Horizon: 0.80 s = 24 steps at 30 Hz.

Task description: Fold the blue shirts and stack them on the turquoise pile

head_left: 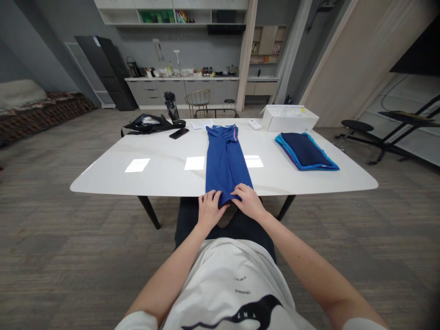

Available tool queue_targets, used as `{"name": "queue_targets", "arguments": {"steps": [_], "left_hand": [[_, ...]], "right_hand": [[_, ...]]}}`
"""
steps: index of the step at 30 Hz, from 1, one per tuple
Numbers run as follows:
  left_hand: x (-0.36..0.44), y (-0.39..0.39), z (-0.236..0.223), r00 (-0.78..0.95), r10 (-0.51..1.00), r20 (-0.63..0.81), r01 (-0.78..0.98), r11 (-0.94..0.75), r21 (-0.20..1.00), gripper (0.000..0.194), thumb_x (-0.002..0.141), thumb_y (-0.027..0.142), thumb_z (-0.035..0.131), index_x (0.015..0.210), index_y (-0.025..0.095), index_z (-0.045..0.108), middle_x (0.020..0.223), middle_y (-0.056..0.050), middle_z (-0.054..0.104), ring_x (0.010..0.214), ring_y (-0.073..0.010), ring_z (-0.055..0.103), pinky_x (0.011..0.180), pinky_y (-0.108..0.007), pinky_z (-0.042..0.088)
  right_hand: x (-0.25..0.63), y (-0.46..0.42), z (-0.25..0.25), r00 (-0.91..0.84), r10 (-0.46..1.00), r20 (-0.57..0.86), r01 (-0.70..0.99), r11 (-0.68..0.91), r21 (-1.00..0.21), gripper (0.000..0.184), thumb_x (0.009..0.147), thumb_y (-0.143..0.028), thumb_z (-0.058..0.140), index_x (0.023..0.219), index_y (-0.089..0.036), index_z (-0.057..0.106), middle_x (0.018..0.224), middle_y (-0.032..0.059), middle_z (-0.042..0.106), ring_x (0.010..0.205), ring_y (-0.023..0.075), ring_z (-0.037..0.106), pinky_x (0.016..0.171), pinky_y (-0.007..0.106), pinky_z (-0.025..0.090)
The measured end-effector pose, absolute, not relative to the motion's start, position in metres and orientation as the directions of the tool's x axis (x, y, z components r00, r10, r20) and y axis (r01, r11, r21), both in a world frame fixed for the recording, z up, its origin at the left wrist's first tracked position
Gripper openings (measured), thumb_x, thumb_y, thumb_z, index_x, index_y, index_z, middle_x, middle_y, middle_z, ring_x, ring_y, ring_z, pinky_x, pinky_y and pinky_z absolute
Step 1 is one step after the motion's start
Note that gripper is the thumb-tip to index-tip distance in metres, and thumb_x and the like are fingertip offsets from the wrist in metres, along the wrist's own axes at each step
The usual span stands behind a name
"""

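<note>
A blue short-sleeved shirt [225, 160] lies lengthwise on the white table [165, 178], its sides folded in to a narrow strip. Its collar end points away from me, and a sleeve with white and red trim shows at the far right. The hem hangs slightly over the near table edge. My left hand [210, 208] pinches the left part of the hem. At the hem's right part, my right hand [248, 200] has its fingers closed on the cloth. Both thumbs are partly hidden.
Folded dark and bright blue clothes [307, 151] are stacked on the right, before a white box [290, 118]. Toward the back left are a phone [178, 133], a black bag [147, 123] and a dark bottle [171, 107]. A small white device [254, 124] lies behind the shirt.
</note>
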<state>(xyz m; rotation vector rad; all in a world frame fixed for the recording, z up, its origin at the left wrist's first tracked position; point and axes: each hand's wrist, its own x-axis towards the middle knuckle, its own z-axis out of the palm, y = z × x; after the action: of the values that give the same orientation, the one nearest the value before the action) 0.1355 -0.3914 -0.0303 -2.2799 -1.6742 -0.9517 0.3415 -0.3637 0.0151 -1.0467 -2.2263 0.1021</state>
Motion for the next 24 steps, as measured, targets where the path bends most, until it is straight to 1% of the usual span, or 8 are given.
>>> {"name": "queue_targets", "arguments": {"steps": [3,6,9,11,16,18,21,24], "left_hand": [[0.137,-0.386,-0.04,0.167,0.8,0.576,0.901,-0.361,0.239,0.033,0.091,0.017,0.066,0.124,0.019,0.063,0.115,-0.013,0.07,0.105,-0.0307,0.065,0.091,-0.046,0.047],[0.126,-0.39,-0.043,0.179,0.768,0.615,0.887,-0.396,0.237,0.034,0.087,0.004,0.059,0.116,0.019,0.066,0.109,-0.012,0.071,0.099,-0.0288,0.066,0.086,-0.043,0.051],[0.111,-0.399,-0.039,0.21,0.714,0.668,0.844,-0.478,0.245,0.031,0.091,0.003,0.054,0.113,0.02,0.068,0.107,-0.01,0.071,0.098,-0.0254,0.066,0.088,-0.039,0.056],[0.102,-0.404,-0.035,0.258,0.694,0.672,0.814,-0.531,0.236,0.031,0.095,0.006,0.051,0.115,0.021,0.068,0.107,-0.009,0.07,0.099,-0.0236,0.065,0.091,-0.037,0.057],[0.092,-0.407,-0.038,0.426,0.722,0.545,0.796,-0.586,0.153,0.031,0.098,0.006,0.047,0.117,0.019,0.068,0.11,-0.01,0.069,0.102,-0.0238,0.063,0.089,-0.036,0.058],[0.092,-0.406,-0.043,0.453,0.739,0.499,0.806,-0.578,0.124,0.033,0.098,0.005,0.046,0.119,0.019,0.067,0.11,-0.011,0.069,0.101,-0.0245,0.062,0.087,-0.037,0.058],[0.093,-0.406,-0.046,0.463,0.754,0.466,0.816,-0.567,0.108,0.035,0.096,0.003,0.046,0.12,0.018,0.067,0.111,-0.012,0.068,0.101,-0.0253,0.061,0.089,-0.04,0.056],[0.094,-0.409,-0.041,0.529,0.742,0.412,0.768,-0.625,0.138,0.034,0.095,0.004,0.048,0.117,0.02,0.068,0.107,-0.01,0.069,0.097,-0.0235,0.063,0.088,-0.039,0.055]], "right_hand": [[0.34,-0.363,0.016,-0.429,0.705,0.565,0.647,0.676,-0.352,0.007,0.092,-0.015,0.067,0.094,-0.021,0.069,0.101,0.0076,0.065,0.092,0.0239,0.063,0.084,0.04,0.052],[0.346,-0.364,0.018,-0.414,0.7,0.581,0.644,0.677,-0.356,0.008,0.09,-0.013,0.066,0.092,-0.021,0.067,0.1,0.0081,0.065,0.092,0.0241,0.063,0.083,0.039,0.052],[0.357,-0.367,0.018,-0.433,0.703,0.564,0.661,0.673,-0.331,0.012,0.087,-0.009,0.064,0.089,-0.021,0.065,0.099,0.0081,0.065,0.091,0.0241,0.062,0.082,0.037,0.051],[0.362,-0.369,0.016,-0.471,0.713,0.52,0.68,0.669,-0.301,0.014,0.087,-0.007,0.063,0.089,-0.021,0.063,0.098,0.0077,0.065,0.091,0.0241,0.061,0.082,0.037,0.049],[0.368,-0.376,0.002,-0.602,0.733,0.316,0.734,0.664,-0.141,0.011,0.093,-0.01,0.06,0.091,-0.02,0.063,0.093,0.0074,0.065,0.089,0.0245,0.058,0.08,0.036,0.042],[0.366,-0.378,-0.006,-0.624,0.732,0.272,0.739,0.666,-0.097,0.013,0.095,-0.008,0.057,0.093,-0.019,0.064,0.093,0.0077,0.065,0.089,0.0242,0.058,0.08,0.036,0.04],[0.363,-0.382,-0.014,-0.627,0.732,0.265,0.741,0.666,-0.084,0.017,0.096,-0.007,0.053,0.095,-0.018,0.066,0.097,0.0086,0.066,0.089,0.0232,0.058,0.082,0.036,0.04],[0.363,-0.384,-0.017,-0.633,0.732,0.254,0.734,0.671,-0.107,0.02,0.098,-0.009,0.051,0.1,-0.017,0.07,0.101,0.0094,0.067,0.091,0.0223,0.061,0.084,0.036,0.041]]}}
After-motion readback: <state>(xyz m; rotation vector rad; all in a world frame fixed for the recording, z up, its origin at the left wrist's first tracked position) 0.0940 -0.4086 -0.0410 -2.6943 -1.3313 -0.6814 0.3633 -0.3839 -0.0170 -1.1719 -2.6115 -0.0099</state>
